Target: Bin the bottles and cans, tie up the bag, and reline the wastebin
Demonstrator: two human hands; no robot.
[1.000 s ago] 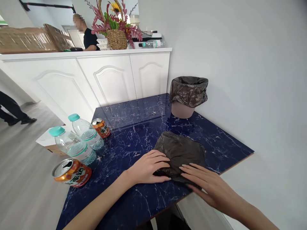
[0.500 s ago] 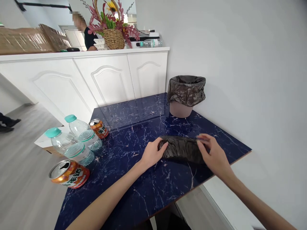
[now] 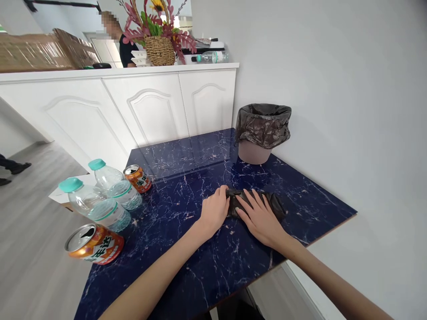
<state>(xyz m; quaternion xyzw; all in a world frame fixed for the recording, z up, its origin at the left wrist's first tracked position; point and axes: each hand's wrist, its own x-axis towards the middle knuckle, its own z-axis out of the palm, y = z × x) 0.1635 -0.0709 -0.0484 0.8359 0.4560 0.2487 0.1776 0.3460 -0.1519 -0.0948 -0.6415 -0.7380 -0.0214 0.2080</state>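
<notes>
A folded black plastic bag lies flat on the dark blue marbled table. My left hand grips its left end, thumb and fingers closed on the plastic. Spread out over the middle of the bag, my right hand presses down with its fingers apart and flat. Part of the bag is hidden under that palm. Behind the hands stands a grey-pink trash can, lined with a black bag folded over its rim.
At the left edge are two plastic bottles with teal caps, a front bottle and a rear bottle, plus an orange can and another can. A white cabinet borders the far side. Behind it is a person.
My right hand has moved left from the bag's right end onto its middle and flattened there. The bag's right end now looks folded in. My left hand still holds the left end.
</notes>
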